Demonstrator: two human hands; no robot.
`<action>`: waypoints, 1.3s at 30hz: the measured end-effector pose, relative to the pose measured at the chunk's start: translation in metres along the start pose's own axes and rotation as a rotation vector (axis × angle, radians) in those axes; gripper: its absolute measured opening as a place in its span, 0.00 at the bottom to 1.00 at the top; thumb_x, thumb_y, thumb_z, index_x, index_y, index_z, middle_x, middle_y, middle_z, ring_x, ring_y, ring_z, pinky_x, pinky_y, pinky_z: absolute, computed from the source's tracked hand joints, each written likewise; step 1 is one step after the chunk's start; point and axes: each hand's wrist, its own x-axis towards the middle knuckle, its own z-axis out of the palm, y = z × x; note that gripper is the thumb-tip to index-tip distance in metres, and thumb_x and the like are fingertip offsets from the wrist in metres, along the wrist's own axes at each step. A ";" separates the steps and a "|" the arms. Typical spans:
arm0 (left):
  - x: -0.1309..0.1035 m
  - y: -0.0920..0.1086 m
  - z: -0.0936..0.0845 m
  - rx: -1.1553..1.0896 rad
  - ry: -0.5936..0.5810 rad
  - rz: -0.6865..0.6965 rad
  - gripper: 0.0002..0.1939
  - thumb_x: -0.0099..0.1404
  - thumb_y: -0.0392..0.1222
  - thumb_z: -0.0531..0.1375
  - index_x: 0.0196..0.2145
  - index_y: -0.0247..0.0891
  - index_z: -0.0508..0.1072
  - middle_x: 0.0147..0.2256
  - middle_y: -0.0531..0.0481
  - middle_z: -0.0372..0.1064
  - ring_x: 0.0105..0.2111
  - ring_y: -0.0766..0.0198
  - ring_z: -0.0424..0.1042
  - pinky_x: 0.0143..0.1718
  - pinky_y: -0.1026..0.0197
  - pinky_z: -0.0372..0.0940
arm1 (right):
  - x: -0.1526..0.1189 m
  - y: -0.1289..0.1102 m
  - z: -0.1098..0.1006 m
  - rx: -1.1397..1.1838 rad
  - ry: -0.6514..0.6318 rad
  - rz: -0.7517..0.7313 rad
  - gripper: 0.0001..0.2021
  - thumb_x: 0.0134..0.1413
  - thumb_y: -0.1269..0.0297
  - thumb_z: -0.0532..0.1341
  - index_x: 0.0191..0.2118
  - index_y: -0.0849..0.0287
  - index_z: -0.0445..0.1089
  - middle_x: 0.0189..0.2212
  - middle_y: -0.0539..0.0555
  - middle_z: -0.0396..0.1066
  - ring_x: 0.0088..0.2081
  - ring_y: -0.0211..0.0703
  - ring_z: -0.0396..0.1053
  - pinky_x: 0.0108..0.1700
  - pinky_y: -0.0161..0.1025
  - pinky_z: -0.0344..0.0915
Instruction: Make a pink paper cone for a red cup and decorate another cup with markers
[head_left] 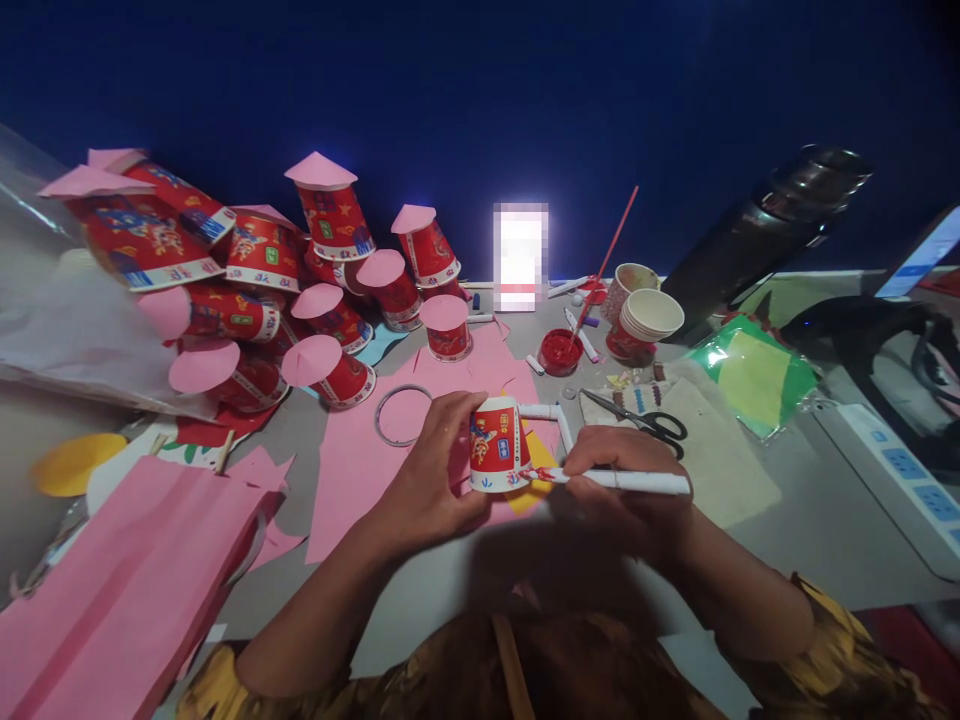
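Note:
My left hand (pixel 431 465) is closed around a small red paper cup (pixel 496 445) with printed patterns, tilted on its side above the table. In my right hand (pixel 634 480) is a white marker (pixel 622 482), held level. Its red-stained tip touches or nearly touches the cup's white rim band. A white, bent, stick-like piece (pixel 544 411) extends from the cup's far side toward my right fingers; I cannot tell what it is. Beneath the hands lie pink paper (pixel 352 480) and a yellow paper piece (pixel 536 500).
At the left, several red cups with pink paper cone tops (pixel 330 210) are piled up. Behind the hands stand a red paint pot (pixel 560 352) with a thin stick and stacked paper cups (pixel 651 315). Scissors (pixel 645 418), a black flask (pixel 757 230) and a power strip (pixel 892 480) are at the right.

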 end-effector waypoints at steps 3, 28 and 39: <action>-0.001 0.001 0.000 -0.004 -0.010 -0.017 0.49 0.50 0.28 0.62 0.68 0.49 0.55 0.64 0.41 0.58 0.66 0.43 0.60 0.66 0.40 0.65 | 0.000 0.000 0.001 -0.005 -0.005 -0.018 0.04 0.60 0.73 0.62 0.36 0.57 0.71 0.23 0.51 0.75 0.24 0.40 0.72 0.28 0.36 0.66; -0.001 0.001 0.003 0.056 -0.034 -0.043 0.47 0.53 0.39 0.71 0.66 0.44 0.57 0.58 0.40 0.55 0.63 0.43 0.60 0.65 0.39 0.63 | -0.004 -0.004 0.013 0.106 -0.052 -0.028 0.05 0.61 0.74 0.62 0.39 0.56 0.72 0.26 0.52 0.80 0.26 0.40 0.77 0.31 0.37 0.72; -0.002 0.003 0.004 0.037 -0.039 -0.037 0.46 0.56 0.45 0.73 0.67 0.46 0.56 0.59 0.40 0.54 0.63 0.42 0.61 0.65 0.36 0.63 | -0.005 -0.003 0.012 0.086 -0.079 -0.030 0.04 0.62 0.72 0.62 0.38 0.55 0.71 0.25 0.51 0.78 0.25 0.40 0.76 0.30 0.36 0.70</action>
